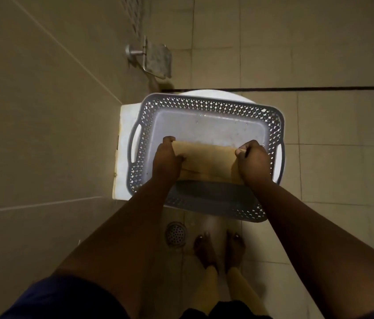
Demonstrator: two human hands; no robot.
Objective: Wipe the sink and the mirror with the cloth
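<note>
Bare feet (218, 252) are standing on the tiled floor (319, 226) beside a round drain (175, 233). Above a grey perforated basket (206, 111), the left hand (166, 161) and right hand (254, 163) are each gripping one end of the tan cloth (208, 162), holding it taut between them. The basket is sitting on a white fixture (124, 139). A metal paper holder (156, 57) is hanging on the wall beyond.
</note>
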